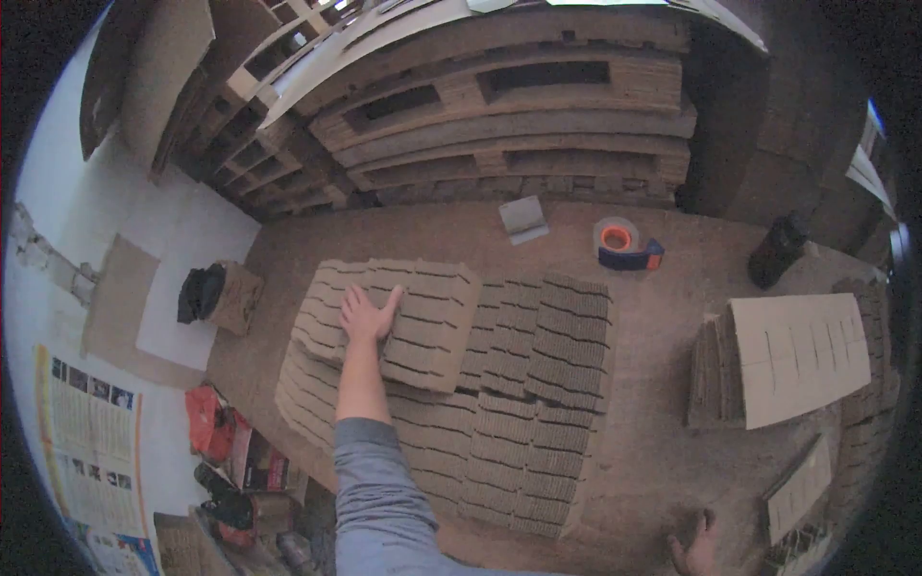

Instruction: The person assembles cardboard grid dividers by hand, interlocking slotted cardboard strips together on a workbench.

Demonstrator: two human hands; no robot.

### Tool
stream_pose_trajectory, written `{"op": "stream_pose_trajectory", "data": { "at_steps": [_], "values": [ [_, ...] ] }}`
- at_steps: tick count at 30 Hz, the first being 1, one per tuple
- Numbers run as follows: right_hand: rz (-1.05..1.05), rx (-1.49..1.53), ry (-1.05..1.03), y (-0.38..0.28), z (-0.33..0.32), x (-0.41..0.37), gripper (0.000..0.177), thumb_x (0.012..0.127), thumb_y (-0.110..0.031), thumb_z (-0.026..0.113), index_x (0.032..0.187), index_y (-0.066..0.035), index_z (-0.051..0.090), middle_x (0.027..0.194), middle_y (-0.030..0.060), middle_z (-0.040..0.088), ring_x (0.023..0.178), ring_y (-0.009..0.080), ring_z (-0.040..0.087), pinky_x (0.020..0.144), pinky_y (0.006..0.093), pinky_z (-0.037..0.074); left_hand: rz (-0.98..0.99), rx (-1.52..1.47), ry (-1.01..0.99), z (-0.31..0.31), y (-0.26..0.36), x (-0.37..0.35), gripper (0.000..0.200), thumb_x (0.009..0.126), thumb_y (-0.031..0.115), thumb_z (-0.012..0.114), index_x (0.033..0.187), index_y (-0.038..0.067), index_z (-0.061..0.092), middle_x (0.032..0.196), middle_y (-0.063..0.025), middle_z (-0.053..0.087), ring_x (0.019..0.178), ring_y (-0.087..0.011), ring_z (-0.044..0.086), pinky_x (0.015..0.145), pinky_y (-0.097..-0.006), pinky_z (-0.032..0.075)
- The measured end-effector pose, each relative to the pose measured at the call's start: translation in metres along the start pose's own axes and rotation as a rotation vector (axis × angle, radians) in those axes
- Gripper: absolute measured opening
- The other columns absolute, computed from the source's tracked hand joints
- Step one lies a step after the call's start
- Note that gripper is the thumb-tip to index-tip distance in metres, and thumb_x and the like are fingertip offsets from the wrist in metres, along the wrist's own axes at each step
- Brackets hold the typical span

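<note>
My left hand (367, 314) lies flat with spread fingers on a slotted cardboard piece (432, 326) at the upper left of a large block. Beside and below it, rows of tightly packed corrugated cardboard strips (528, 451) stand with their edges up, crossed by dark slot lines. At the bottom edge of the view is my right hand (698, 547), partly cut off, with thumb and fingers apart and nothing visible in it. A small slotted cardboard piece (800, 488) leans to the right of that hand.
A stack of slotted cardboard sheets (802, 355) stands at the right. Towards the back are a tape dispenser (629, 252), a grey card (523, 220) and a black cylinder (778, 252). Wooden pallets (519, 106) rise behind; a small cardboard box (237, 300) sits left.
</note>
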State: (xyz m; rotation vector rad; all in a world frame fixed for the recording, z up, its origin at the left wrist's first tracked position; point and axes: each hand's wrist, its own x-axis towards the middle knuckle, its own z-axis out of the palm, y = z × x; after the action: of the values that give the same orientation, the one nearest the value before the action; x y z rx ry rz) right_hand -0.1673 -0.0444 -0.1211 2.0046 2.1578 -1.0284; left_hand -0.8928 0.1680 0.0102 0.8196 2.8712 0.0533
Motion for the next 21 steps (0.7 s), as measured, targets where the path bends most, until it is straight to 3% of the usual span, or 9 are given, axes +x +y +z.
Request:
{"op": "stream_pose_trajectory", "data": {
  "at_steps": [3,7,9,11,12,15,18,21],
  "values": [
    [0.079,0.064,-0.081,-0.016,-0.014,0.007,0.084,0.081,-0.038,0.068,0.143,0.004,0.028,0.147,0.0302,0.02,0.134,0.0496,0.03,0.11,0.0524,0.033,0.005,0.025,-0.132,-0.001,0.0,0.013,0.119,0.075,0.091,0.028,0.154,0.005,0.009,0.162,-0.0122,0.004,0.15,-0.0333,0.003,0.122,-0.0521,0.004],
    [0.017,0.014,-0.022,-0.02,-0.012,0.014,0.078,0.082,-0.037,0.068,0.137,0.006,0.034,0.139,0.0281,0.03,0.125,0.0476,0.039,0.106,0.051,0.037,-0.052,-0.103,-0.102,-0.004,-0.011,0.011,0.114,0.076,0.086,0.04,0.155,0.008,0.016,0.162,-0.013,0.009,0.148,-0.0352,0.01,0.12,-0.0538,0.009],
    [0.078,0.046,-0.012,-0.04,-0.01,0.034,0.078,0.082,-0.041,0.069,0.138,0.005,0.038,0.14,0.0284,0.035,0.129,0.0451,0.038,0.11,0.0472,0.035,-0.106,-0.201,-0.066,-0.015,-0.037,0.012,0.117,0.074,0.084,0.049,0.155,0.007,0.015,0.162,-0.0124,0.011,0.149,-0.0309,0.014,0.121,-0.0489,0.012],
    [-0.048,-0.034,0.016,-0.045,-0.008,0.031,0.071,0.086,-0.046,0.064,0.132,0.004,0.043,0.134,0.0304,0.042,0.125,0.0462,0.041,0.108,0.0505,0.035,0.002,-0.225,-0.075,-0.029,-0.034,0.007,0.103,0.081,0.073,0.055,0.153,0.008,0.021,0.159,-0.0151,0.021,0.145,-0.0325,0.023,0.12,-0.0489,0.02],
    [0.011,-0.057,0.035,-0.047,-0.007,0.02,0.07,0.087,-0.047,0.063,0.131,0.004,0.045,0.133,0.0309,0.043,0.125,0.0465,0.042,0.107,0.0513,0.035,0.095,-0.226,-0.14,-0.019,-0.029,0.014,0.1,0.082,0.07,0.056,0.153,0.008,0.022,0.158,-0.0157,0.023,0.145,-0.0329,0.026,0.119,-0.0489,0.021],
    [-0.061,-0.152,0.107,-0.047,0.003,0.0,0.066,0.086,-0.05,0.063,0.126,0.0,0.05,0.127,0.0292,0.051,0.112,0.045,0.054,0.094,0.0511,0.046,0.348,0.033,0.143,0.014,-0.05,0.063,0.084,0.088,0.068,0.05,0.144,0.006,0.041,0.151,-0.0182,0.036,0.139,-0.0335,0.035,0.118,-0.0446,0.027],
    [-0.146,-0.208,0.128,-0.052,0.009,-0.012,0.069,0.087,-0.052,0.059,0.131,0.001,0.049,0.129,0.0283,0.051,0.114,0.0455,0.053,0.098,0.0507,0.044,0.337,0.017,0.349,0.03,-0.034,0.071,0.087,0.09,0.071,0.041,0.15,0.008,0.03,0.153,-0.0203,0.031,0.142,-0.0366,0.028,0.117,-0.0495,0.025],
    [-0.167,-0.257,0.131,-0.059,0.011,-0.015,0.073,0.085,-0.054,0.06,0.135,-0.003,0.047,0.141,0.0281,0.041,0.126,0.0444,0.044,0.1,0.0517,0.044,0.581,-0.252,0.476,0.021,-0.005,0.005,0.078,0.092,0.066,0.043,0.15,0.015,0.033,0.154,-0.0177,0.029,0.144,-0.0384,0.021,0.116,-0.0577,0.022]
  ]
}}
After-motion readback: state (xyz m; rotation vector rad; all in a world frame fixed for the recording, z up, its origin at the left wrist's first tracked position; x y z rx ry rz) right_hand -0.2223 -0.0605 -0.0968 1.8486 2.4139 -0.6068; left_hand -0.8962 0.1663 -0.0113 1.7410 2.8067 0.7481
